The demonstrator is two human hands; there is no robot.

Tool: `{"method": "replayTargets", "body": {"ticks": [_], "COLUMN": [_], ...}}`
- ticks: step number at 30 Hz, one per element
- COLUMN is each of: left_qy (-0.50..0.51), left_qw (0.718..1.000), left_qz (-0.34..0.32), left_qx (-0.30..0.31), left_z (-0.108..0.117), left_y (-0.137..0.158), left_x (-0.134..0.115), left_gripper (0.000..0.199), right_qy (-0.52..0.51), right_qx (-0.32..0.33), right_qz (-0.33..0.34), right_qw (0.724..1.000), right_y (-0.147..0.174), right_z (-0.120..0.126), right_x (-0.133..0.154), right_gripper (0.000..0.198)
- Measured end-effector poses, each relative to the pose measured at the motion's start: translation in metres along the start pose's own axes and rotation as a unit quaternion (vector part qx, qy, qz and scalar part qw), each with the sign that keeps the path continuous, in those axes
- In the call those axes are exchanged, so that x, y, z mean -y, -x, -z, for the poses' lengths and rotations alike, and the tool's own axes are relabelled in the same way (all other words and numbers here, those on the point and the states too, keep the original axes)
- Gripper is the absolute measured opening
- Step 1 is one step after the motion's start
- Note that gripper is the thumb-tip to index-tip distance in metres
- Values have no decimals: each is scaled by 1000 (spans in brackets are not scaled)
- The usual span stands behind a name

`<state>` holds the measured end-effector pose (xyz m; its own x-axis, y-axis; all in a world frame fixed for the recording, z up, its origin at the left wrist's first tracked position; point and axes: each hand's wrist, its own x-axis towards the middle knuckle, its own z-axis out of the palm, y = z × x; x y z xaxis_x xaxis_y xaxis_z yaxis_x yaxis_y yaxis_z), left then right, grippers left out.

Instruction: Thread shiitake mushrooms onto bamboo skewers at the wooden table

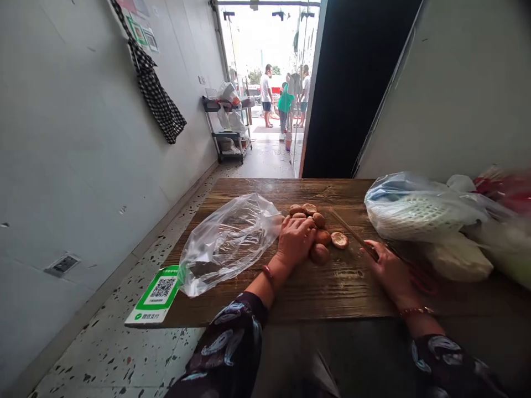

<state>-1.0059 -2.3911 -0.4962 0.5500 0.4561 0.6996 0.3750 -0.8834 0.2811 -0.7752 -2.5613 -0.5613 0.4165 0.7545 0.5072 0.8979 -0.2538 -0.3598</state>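
A small heap of brown mushrooms [319, 254] lies on the wooden table. My left hand [295, 239] is over the heap's left side, its fingers curled down around a mushroom; its fingertips are partly hidden. One mushroom [339, 240] at the right of the heap shows its pale underside. My right hand [388, 271] is closed around the handle of a long, thin knife [350, 229], seen nearly edge-on. Its tip points away from me, just right of the mushrooms, low over the table. Left of my left hand lies a clear plastic bag [232, 237].
Bulky plastic bags [418, 210] with netted white contents crowd the table's right side. A green-and-white QR card [157, 296] is at the wooden table's [323, 301] front left corner. Beyond stand a shelf cart [228, 132] and glass doors, with people outside.
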Motion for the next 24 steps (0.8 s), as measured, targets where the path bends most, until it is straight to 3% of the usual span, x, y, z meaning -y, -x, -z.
{"method": "replayTargets", "body": {"ticks": [8,11,17,20,24], "left_qy": [73,108,167,219,313], "left_qw": [994,991,980,966,927], "left_qz": [54,61,107,138,208], "left_qx": [54,45,10,-9,-17], "left_z": [12,11,12,15,23], "left_y": [12,12,11,11,10], "left_x": [19,25,25,23,24], "left_gripper": [23,21,18,18,23], "right_qy": [32,37,-56,-82,-90], "right_qx": [37,38,4,10,6], "right_qz": [60,83,81,72,45], "right_qw": [997,995,995,994,995], "right_y": [0,2,3,1,6], "right_z": [7,7,8,5,-5], "right_x": [12,16,34,50,65], "right_gripper": [42,42,34,34,34]}}
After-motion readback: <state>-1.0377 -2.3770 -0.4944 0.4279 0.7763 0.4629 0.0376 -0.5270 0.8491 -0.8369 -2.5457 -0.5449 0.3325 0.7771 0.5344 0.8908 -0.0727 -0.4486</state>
